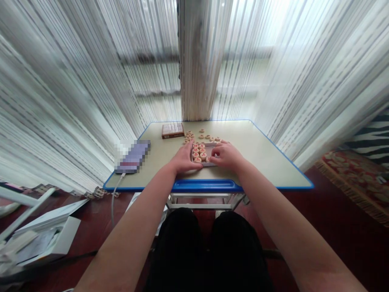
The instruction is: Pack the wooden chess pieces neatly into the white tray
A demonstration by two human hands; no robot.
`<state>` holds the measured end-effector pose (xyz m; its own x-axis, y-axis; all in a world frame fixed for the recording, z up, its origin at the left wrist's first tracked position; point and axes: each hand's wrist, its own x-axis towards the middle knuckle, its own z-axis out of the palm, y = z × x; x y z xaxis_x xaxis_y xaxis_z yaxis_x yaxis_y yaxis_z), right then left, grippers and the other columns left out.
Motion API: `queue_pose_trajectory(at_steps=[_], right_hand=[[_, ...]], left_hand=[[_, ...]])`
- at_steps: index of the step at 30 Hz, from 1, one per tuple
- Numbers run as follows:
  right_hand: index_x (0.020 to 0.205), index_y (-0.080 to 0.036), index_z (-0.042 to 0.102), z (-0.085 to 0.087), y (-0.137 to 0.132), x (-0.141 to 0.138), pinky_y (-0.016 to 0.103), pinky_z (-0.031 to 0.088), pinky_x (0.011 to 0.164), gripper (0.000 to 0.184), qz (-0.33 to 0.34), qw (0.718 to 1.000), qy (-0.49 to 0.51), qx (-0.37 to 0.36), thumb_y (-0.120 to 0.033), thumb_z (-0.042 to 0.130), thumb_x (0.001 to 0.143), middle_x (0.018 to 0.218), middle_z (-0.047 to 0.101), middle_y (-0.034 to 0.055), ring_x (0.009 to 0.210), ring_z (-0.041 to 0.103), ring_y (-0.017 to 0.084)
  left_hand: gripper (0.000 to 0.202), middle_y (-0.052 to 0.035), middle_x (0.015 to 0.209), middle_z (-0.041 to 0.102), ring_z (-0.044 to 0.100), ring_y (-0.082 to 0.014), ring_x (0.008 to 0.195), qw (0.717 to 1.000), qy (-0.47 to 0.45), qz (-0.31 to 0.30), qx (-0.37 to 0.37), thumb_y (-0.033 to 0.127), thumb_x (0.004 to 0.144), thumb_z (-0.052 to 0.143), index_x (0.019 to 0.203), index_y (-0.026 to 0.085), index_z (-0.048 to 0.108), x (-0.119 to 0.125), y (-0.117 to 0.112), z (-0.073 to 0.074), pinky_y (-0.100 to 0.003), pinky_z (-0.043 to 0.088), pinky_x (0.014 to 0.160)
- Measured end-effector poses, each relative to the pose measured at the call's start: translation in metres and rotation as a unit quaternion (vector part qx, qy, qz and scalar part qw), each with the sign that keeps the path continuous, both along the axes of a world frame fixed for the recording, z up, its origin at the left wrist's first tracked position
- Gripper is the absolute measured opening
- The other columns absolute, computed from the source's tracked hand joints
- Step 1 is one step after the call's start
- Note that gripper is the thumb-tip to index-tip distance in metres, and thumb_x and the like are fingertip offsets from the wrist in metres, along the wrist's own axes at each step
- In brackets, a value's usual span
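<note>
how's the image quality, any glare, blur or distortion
Head view, upper right: window glare washes out the curtain; head view, edges: wide-angle stretch and smearing; head view, left: the purple device is pixelated; head view, centre: red marks on the pieces look small and soft.

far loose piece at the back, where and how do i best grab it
I'd pinch the far piece left and right on its round rim, coming from above: it's a squat disc that seems to lie flat, with another piece just in front.

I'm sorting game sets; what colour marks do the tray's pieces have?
Red on the pieces, clearest in head view.
</note>
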<state>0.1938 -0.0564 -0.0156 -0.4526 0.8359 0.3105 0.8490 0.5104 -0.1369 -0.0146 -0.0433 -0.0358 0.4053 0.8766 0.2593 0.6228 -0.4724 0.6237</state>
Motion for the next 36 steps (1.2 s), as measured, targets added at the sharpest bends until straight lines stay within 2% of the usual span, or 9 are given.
queue_pose_trajectory(at_steps=[14, 26, 33, 36], right_hand=[[0.074, -0.018, 0.072, -0.0008, 0.0009, -0.0027, 0.031, 0.036, 0.080, 0.018, 0.002, 0.999, 0.054, 0.004, -0.029, 0.058, 0.075, 0.072, 0.062, 0.0049, 0.074, 0.050, 0.018], [0.070, -0.017, 0.073, 0.0011, 0.0005, -0.0034, 0.032, 0.035, 0.083, 0.017, 0.034, 0.995, 0.071, -0.062, -0.024, 0.058, 0.074, 0.068, 0.066, 0.0029, 0.071, 0.052, 0.016], [0.068, -0.017, 0.072, 0.0017, 0.0024, 0.0011, 0.030, 0.037, 0.081, 0.018, 0.002, 0.994, 0.063, -0.090, -0.020, 0.054, 0.071, 0.070, 0.068, 0.0031, 0.075, 0.054, 0.018], [0.069, -0.018, 0.072, 0.0022, 0.0016, 0.0011, 0.029, 0.039, 0.075, 0.017, -0.001, 0.992, 0.060, -0.107, -0.021, 0.055, 0.070, 0.067, 0.066, 0.0029, 0.075, 0.054, 0.018]], left_hand=[[0.105, -0.0180, 0.143, 0.037, 0.033, -0.0313, 0.133, 1.000, 0.021, 0.000, 0.009, 0.039, 0.050, 0.076, 0.141, 0.010, 0.031, -0.0002, 0.0023, 0.0006, -0.042, 0.027, 0.111], [0.102, -0.0173, 0.141, 0.040, 0.033, -0.0315, 0.133, 1.000, 0.023, -0.005, 0.014, 0.040, 0.050, 0.076, 0.139, 0.009, 0.035, 0.0006, 0.0020, 0.0011, -0.041, 0.026, 0.112], [0.098, -0.0171, 0.142, 0.040, 0.033, -0.0312, 0.133, 0.999, 0.035, -0.007, 0.015, 0.038, 0.052, 0.074, 0.138, 0.010, 0.036, 0.0018, -0.0006, 0.0046, -0.041, 0.025, 0.112], [0.097, -0.0165, 0.142, 0.040, 0.033, -0.0312, 0.133, 0.999, 0.037, -0.008, 0.019, 0.038, 0.052, 0.074, 0.138, 0.010, 0.036, 0.0015, -0.0011, 0.0047, -0.042, 0.025, 0.112]])
